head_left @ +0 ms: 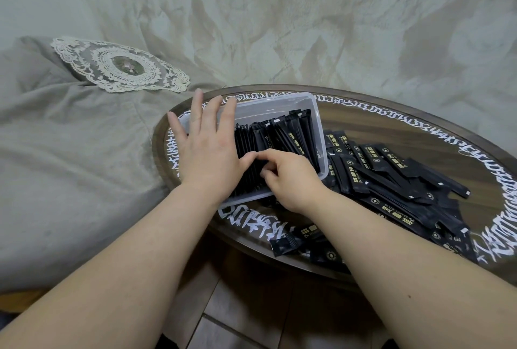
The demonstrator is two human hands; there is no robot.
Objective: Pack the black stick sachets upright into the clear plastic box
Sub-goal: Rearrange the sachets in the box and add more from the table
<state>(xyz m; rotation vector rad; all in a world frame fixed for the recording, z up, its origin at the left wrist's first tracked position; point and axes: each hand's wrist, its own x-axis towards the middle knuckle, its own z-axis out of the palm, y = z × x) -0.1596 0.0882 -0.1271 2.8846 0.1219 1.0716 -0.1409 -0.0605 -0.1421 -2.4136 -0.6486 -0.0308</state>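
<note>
Pale draped fabric fills the background behind our round glass worktop (391, 113) with its ring of white lettering. Our right hand (291, 180) has its fingers (268, 173) curled down into the near end of the clear plastic box (310, 107), pinching what looks like one black sachet among those already standing there. Our left hand (207, 150) lies flat with fingers spread, pressing against the packed row of sachets (279, 136) to hold it from toppling. Those to the right lean rather than stand straight. A loose heap of sachets (397, 178) lies just beside the box on the worktop. We judge these sticks light, thin and bendy, with slick foil skins, so pinching near the top seam and sliding each down beside its neighbour should serve best.
</note>
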